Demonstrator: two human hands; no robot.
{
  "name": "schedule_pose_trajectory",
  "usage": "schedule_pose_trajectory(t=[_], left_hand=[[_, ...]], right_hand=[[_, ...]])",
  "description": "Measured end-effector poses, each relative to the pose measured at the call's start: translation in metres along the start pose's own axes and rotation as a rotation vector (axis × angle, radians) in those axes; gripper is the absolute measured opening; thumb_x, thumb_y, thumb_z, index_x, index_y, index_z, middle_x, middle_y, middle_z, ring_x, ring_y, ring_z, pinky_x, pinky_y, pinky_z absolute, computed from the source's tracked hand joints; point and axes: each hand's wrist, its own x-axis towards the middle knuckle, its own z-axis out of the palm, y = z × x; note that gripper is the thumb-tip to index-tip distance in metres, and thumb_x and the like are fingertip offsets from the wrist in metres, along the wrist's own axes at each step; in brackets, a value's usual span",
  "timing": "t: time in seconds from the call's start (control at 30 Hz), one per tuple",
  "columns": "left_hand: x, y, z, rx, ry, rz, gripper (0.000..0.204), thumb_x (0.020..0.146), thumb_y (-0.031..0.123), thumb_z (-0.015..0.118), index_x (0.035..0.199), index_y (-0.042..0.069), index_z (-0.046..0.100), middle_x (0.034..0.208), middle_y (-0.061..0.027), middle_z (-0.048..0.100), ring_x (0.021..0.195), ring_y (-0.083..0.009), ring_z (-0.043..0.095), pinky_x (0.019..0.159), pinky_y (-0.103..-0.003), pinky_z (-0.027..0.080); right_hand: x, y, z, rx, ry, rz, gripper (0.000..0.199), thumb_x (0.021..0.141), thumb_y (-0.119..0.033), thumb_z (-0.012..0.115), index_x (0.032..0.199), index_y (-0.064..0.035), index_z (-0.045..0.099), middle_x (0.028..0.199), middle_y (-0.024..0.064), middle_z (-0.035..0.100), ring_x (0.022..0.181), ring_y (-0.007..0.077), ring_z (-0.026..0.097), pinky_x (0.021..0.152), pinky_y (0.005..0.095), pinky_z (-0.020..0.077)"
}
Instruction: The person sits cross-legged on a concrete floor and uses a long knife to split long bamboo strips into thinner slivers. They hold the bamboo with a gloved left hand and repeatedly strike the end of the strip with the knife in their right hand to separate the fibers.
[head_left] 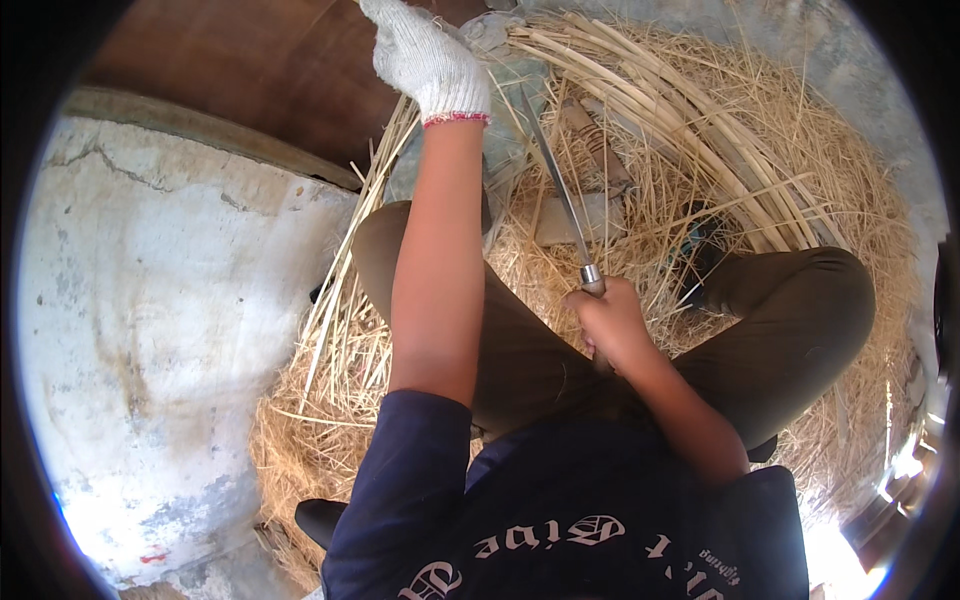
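Note:
My left hand (425,58) wears a white knit glove and is stretched far forward, closed on the top end of a bundle of thin pale split strips (345,265) that runs down past my left knee. My bare right hand (608,322) grips the handle of a long narrow knife (558,185), its blade pointing up and away toward the left hand. I sit cross-legged in brown trousers (790,330) on a heap of straw-like shavings (320,440).
A curved pile of long pale cane strips (680,130) lies ahead on the right. A cracked white concrete wall (150,330) stands close on the left. Brown boarding (270,70) is at the top left. A wooden block (560,220) lies among the shavings.

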Motion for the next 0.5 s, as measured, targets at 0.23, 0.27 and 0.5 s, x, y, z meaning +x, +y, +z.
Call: schedule_pose_trajectory(t=[0.23, 0.27, 0.5], left_hand=[[0.003, -0.009, 0.002, 0.078, 0.016, 0.094, 0.050, 0.102, 0.048, 0.063, 0.064, 0.022, 0.043, 0.056, 0.0074, 0.039, 0.044, -0.0063, 0.035, 0.042, -0.027, 0.026], [0.002, -0.008, 0.003, 0.077, 0.007, 0.089, 0.050, 0.102, 0.048, 0.063, 0.064, 0.022, 0.043, 0.056, 0.0074, 0.039, 0.044, -0.0063, 0.035, 0.042, -0.027, 0.026], [-0.001, -0.006, 0.009, 0.107, 0.010, 0.087, 0.053, 0.102, 0.050, 0.063, 0.062, 0.022, 0.042, 0.055, 0.0072, 0.039, 0.045, -0.0069, 0.036, 0.042, -0.028, 0.027]], right_hand=[[0.014, 0.021, 0.006, -0.069, 0.107, -0.307, 0.023, 0.087, -0.011, 0.067, 0.069, -0.0026, 0.055, 0.056, 0.0027, 0.053, 0.052, 0.0122, 0.050, 0.052, 0.0357, 0.0413], [0.019, 0.028, 0.004, -0.071, 0.084, -0.294, 0.023, 0.086, -0.011, 0.068, 0.069, -0.0025, 0.055, 0.056, 0.0028, 0.053, 0.052, 0.0123, 0.050, 0.052, 0.0359, 0.0415], [0.018, 0.021, 0.007, -0.160, 0.151, -0.317, 0.021, 0.085, -0.013, 0.068, 0.071, -0.0002, 0.058, 0.056, 0.0067, 0.053, 0.051, 0.0161, 0.050, 0.053, 0.0366, 0.0413]])
